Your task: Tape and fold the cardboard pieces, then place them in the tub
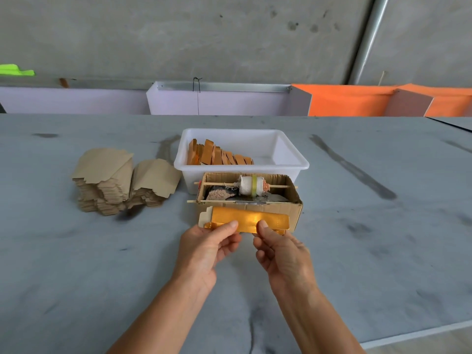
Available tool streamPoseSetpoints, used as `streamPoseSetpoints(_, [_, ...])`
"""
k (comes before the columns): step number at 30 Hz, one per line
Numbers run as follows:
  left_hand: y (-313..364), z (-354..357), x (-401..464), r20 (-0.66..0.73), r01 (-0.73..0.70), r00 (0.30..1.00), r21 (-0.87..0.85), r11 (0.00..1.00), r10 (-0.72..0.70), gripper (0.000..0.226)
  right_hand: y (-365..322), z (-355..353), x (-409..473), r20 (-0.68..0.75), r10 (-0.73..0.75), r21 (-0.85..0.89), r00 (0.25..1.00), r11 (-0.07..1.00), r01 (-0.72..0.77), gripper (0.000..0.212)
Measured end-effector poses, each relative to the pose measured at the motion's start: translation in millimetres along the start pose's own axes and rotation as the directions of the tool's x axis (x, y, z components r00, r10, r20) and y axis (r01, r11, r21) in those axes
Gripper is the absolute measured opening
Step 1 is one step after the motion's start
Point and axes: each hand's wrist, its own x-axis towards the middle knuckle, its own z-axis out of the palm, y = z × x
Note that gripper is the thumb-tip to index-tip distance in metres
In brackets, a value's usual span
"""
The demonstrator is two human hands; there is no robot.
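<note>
Pinching a gold-faced cardboard piece (pixel 244 218) by its lower edge, the left hand (pixel 204 247) and right hand (pixel 282 254) each keep a thumb-and-finger grip, holding it above the tabletop (pixel 383 251) just before a brown box (pixel 270 209). Behind that stands the white tub (pixel 293 164), folded pieces (pixel 217 155) leaning inside; unfolded blanks (pixel 112 182) are stacked left.
</note>
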Motion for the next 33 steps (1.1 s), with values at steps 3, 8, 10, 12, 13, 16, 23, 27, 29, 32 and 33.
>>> streamPoseSetpoints(3, [4.2, -0.8, 5.4, 0.007, 0.002, 1.000, -0.015, 1.000, -0.002, 0.005, -4.9, 0.5, 3.7, 0.010, -0.019, -0.015, 1.000, 1.000, 0.019, 0.005])
streamPoseSetpoints(8, [-0.3, -2.1, 14.0, -0.023, -0.037, 0.999, 0.040, 0.998, 0.038, 0.004, -3.3, -4.8, 15.6, 0.025, -0.094, -0.201, 0.995, 0.975, 0.097, 0.018])
streamPoseSetpoints(10, [-2.0, -2.1, 16.6, -0.027, -0.048, 0.998, 0.046, 0.998, 0.050, 0.006, -3.1, -7.5, 20.7, 0.005, -0.140, -0.274, 0.990, 0.952, 0.136, 0.024])
streamPoseSetpoints(12, [-1.8, -1.8, 20.0, -0.031, -0.057, 0.998, 0.046, 0.997, 0.058, 0.008, -5.5, -7.6, 24.8, 0.000, -0.158, -0.297, 0.987, 0.943, 0.151, 0.030])
streamPoseSetpoints(13, [-1.7, -1.7, 21.8, -0.034, -0.059, 0.998, 0.046, 0.997, 0.061, 0.008, -7.1, -6.7, 26.4, 0.005, -0.160, -0.302, 0.987, 0.941, 0.154, 0.031])
streamPoseSetpoints(16, [-2.3, -0.5, 26.5, -0.046, -0.062, 0.997, 0.038, 0.997, 0.064, 0.008, -10.3, -4.6, 30.3, 0.010, -0.157, -0.324, 0.988, 0.934, 0.152, 0.031])
streamPoseSetpoints(23, [-6.3, 8.6, 32.8, -0.056, -0.060, 0.997, 0.010, 0.998, 0.060, 0.007, -21.7, -8.6, 35.9, 0.015, -0.133, -0.353, 0.991, 0.927, 0.129, 0.028])
streamPoseSetpoints(27, [-7.4, 12.8, 32.1, -0.055, -0.064, 0.996, -0.020, 0.998, 0.063, 0.010, -22.2, -7.8, 33.0, 0.000, -0.126, -0.344, 0.992, 0.932, 0.118, 0.023])
streamPoseSetpoints(29, [-8.1, 16.4, 30.0, -0.039, -0.063, 0.997, -0.029, 0.998, 0.062, 0.012, -18.9, -7.6, 30.1, -0.018, -0.122, -0.317, 0.992, 0.942, 0.110, 0.018])
streamPoseSetpoints(32, [-9.5, 18.6, 27.3, -0.032, -0.067, 0.997, -0.030, 0.997, 0.066, 0.012, -17.7, -7.2, 26.3, -0.029, -0.117, -0.308, 0.993, 0.946, 0.102, 0.018])
streamPoseSetpoints(33, [-9.7, 16.1, 26.2, -0.027, -0.061, 0.998, -0.024, 0.998, 0.060, 0.010, -17.2, -6.4, 24.9, -0.024, -0.112, -0.320, 0.993, 0.942, 0.098, 0.019])
